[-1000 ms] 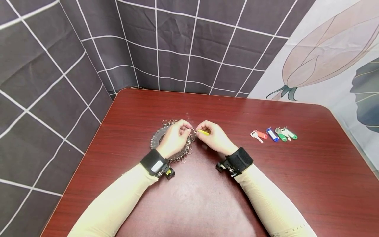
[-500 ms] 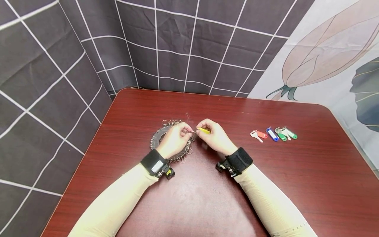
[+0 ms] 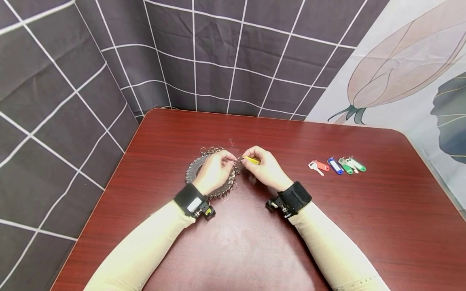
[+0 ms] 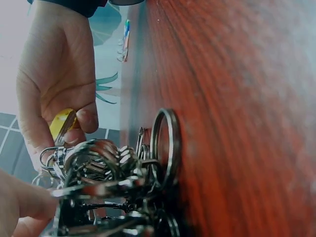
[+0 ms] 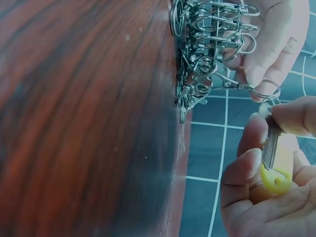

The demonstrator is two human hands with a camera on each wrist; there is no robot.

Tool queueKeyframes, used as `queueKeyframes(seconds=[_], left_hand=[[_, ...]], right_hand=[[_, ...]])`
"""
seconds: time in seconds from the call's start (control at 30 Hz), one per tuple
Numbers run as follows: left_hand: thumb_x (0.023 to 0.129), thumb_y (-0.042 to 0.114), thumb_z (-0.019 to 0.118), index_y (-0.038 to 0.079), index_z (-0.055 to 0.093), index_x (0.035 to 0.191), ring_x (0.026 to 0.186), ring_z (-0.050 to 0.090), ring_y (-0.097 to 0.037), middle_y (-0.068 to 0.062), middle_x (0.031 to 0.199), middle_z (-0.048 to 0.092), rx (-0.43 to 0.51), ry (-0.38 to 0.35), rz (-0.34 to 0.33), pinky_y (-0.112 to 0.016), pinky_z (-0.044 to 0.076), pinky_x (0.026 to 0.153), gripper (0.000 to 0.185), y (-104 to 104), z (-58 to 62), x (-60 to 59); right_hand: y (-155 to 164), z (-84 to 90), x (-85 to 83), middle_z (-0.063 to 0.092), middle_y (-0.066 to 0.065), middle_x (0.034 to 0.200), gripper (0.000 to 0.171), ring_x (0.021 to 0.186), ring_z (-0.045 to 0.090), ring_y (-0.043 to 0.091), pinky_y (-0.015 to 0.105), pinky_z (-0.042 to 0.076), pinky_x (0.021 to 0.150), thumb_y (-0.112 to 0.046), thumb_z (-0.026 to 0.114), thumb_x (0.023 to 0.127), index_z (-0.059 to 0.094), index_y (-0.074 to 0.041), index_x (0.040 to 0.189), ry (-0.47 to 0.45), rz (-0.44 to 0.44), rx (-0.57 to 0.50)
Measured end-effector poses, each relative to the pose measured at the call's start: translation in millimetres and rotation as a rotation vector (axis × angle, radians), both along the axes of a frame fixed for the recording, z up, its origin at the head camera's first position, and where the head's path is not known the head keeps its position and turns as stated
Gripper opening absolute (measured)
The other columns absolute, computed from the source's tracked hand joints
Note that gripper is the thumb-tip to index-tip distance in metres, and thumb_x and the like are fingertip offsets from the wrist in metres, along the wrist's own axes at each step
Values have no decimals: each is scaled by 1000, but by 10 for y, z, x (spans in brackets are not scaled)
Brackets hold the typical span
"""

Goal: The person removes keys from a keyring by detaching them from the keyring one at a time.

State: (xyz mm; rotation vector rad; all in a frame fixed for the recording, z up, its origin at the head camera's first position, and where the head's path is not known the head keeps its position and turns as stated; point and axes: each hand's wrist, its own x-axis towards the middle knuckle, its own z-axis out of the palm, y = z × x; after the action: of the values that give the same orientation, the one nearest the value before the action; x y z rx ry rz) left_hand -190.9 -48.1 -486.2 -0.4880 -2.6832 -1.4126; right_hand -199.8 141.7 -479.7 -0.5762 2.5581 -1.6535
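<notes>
My left hand [image 3: 215, 170] lies over a round metal key holder [image 3: 193, 166] with many clips and rings along its edge. Its fingertips pinch a split ring [image 5: 276, 91] at that edge. Opposite, my right hand [image 3: 268, 169] grips a yellow key tag [image 5: 279, 180] together with a metal key [image 5: 271, 143], thumb and fingers curled round them. In the right wrist view the small ring at the key's top meets the split ring between both hands' fingertips. A larger loose ring [image 4: 168, 143] stands up from the holder in the left wrist view.
To the right on the red-brown table [image 3: 225, 250] lie a key [image 3: 315, 167] by a red tag [image 3: 322, 165], a blue tag [image 3: 335, 165] and green tags [image 3: 359, 164] with keys. Dark grid-patterned cloth [image 3: 218, 52] hangs behind the table.
The split ring between the hands, seen as a round loop one second ago, now shows nearly edge-on. Both hands keep their grips and have barely moved.
</notes>
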Motion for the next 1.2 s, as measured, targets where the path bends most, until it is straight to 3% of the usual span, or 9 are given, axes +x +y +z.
queueKeyframes(seconds=[0.13, 0.2, 0.3, 0.6, 0.8, 1.0, 1.2], left_hand=[[93, 5, 59, 7, 64, 103, 87, 63, -17, -4, 94, 65, 32, 19, 13, -31, 51, 81, 12, 7, 4, 1], [93, 5, 59, 6, 63, 104, 88, 63, -17, -6, 94, 64, 54, 21, 16, -30, 51, 82, 12, 12, 8, 6], [93, 6, 59, 5, 61, 104, 87, 62, -19, -7, 95, 63, 83, 20, 20, -31, 51, 82, 11, 12, 2, 8], [92, 5, 61, 7, 60, 98, 82, 62, -17, -5, 91, 62, 109, 33, -3, -29, 52, 78, 7, 14, -11, 6], [93, 7, 60, 7, 64, 101, 83, 63, -17, -4, 89, 64, 49, 11, -22, -31, 51, 78, 9, 14, 22, 17], [93, 11, 61, 6, 67, 104, 82, 63, -15, -2, 90, 67, -35, -18, -61, -30, 51, 77, 13, 15, 12, 1], [90, 11, 66, 8, 65, 95, 76, 61, -12, 0, 83, 64, -36, -28, -84, -25, 51, 72, 6, 21, -30, -26]], right_hand=[[-49, 194, 127, 62, 23, 86, 11, 59, 57, 49, 43, 51, 50, -2, 62, 91, 59, 3, 100, -106, 34, 20], [-77, 300, 188, 61, 29, 87, 11, 62, 57, 52, 49, 51, 54, 0, 61, 91, 58, 5, 101, -135, 44, 39], [-82, 322, 202, 61, 31, 87, 11, 62, 57, 53, 54, 51, 56, -1, 61, 91, 58, 5, 100, -152, 48, 43], [-87, 351, 213, 62, 25, 88, 12, 58, 58, 50, 46, 51, 50, 0, 61, 90, 59, 6, 100, -100, 20, 31], [-87, 362, 201, 63, 19, 87, 9, 64, 58, 26, 22, 45, 60, 2, 62, 89, 61, 7, 97, 19, -21, 38], [-85, 361, 197, 62, 18, 84, 8, 66, 55, 16, 20, 43, 59, 2, 62, 90, 61, 6, 96, 21, -52, 13], [-87, 356, 187, 62, 18, 85, 9, 61, 53, 13, 20, 43, 54, 2, 61, 90, 60, 7, 97, 7, -60, -11]])
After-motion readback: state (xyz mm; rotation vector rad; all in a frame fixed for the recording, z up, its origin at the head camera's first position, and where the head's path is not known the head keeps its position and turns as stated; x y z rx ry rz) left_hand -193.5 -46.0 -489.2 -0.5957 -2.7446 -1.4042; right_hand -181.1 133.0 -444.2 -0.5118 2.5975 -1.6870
